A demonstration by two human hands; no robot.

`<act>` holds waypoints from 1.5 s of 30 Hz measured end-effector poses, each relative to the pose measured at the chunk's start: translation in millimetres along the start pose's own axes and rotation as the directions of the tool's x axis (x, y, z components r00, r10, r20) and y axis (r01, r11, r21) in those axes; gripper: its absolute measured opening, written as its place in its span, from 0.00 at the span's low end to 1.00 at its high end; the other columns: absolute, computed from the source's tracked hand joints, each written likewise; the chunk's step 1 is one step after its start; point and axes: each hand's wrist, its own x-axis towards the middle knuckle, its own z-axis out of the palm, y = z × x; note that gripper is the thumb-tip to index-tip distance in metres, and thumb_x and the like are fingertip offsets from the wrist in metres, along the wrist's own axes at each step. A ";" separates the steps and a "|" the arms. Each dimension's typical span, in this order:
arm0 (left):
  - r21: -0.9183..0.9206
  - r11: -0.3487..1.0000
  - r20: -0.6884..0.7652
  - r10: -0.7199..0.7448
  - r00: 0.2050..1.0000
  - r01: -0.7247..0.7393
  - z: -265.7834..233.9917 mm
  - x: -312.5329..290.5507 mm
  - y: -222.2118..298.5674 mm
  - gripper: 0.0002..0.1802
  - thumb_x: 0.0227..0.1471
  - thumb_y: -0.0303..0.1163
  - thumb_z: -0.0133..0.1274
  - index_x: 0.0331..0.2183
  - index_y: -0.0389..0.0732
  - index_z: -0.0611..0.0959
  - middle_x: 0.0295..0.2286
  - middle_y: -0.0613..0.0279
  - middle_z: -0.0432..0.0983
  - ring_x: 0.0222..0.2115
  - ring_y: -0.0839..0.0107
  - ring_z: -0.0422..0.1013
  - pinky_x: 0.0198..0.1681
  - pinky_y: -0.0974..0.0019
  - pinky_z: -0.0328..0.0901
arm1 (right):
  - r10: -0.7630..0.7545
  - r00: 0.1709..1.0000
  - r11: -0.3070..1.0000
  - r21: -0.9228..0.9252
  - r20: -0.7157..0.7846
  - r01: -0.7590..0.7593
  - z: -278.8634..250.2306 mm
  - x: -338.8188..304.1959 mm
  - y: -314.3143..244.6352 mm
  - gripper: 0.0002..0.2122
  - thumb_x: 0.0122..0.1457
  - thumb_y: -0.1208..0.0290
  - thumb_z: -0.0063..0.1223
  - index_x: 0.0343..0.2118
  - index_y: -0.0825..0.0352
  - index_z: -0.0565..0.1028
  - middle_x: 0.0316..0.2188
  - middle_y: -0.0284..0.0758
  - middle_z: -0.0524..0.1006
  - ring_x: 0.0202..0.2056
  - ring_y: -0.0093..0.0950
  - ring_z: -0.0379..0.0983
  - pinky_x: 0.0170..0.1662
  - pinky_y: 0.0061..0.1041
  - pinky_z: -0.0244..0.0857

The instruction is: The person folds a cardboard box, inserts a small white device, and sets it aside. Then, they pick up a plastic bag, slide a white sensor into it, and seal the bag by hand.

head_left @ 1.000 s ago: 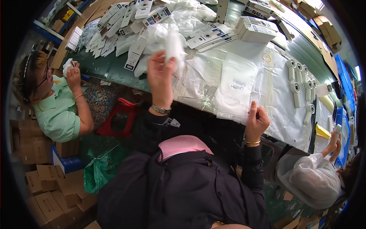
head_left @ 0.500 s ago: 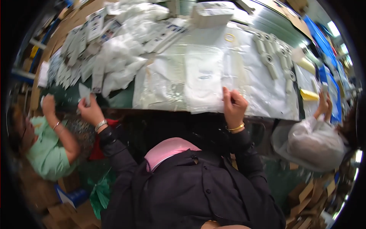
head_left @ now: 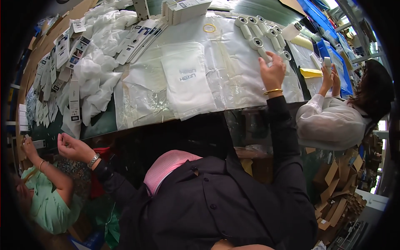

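Observation:
My right hand point(head_left: 273, 74) is at the right of the table, its thumb and fingers closed about the handle end of a white handheld device with a round, dark-ringed head point(head_left: 256, 43). Several like devices point(head_left: 252, 26) lie just beyond it. Off the table's left front edge, my left hand point(head_left: 76, 148) has its fingers curled in, with nothing visible in them. Closest to it is the corner of a soft white bag point(head_left: 71, 126). A frosted clear pouch point(head_left: 186, 79) with grey print lies flat in the middle of the table, apart from both hands.
White printed boxes point(head_left: 139, 39) and white bags point(head_left: 100, 62) heap up on the left. A box stack point(head_left: 187, 10) stands at the back, near a yellow band point(head_left: 209, 28). One co-worker point(head_left: 52, 196) sits left; another point(head_left: 333, 121), right, holds a white item.
My left hand has let go of the white bag's corner and drawn back off the table. My right hand has left the pouch's edge and reached right and forward to a device's handle.

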 end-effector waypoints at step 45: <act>-0.719 0.638 0.579 0.770 0.269 -0.278 12.7 -155.4 199.3 0.11 0.53 0.35 0.68 0.40 0.48 0.87 0.53 0.68 0.81 0.63 0.64 0.69 0.65 0.52 0.49 | -0.212 0.529 0.147 0.562 0.822 -0.814 -137.2 -61.4 -147.2 0.14 0.66 0.73 0.63 0.52 0.70 0.76 0.33 0.24 0.79 0.33 0.09 0.72 0.31 0.11 0.63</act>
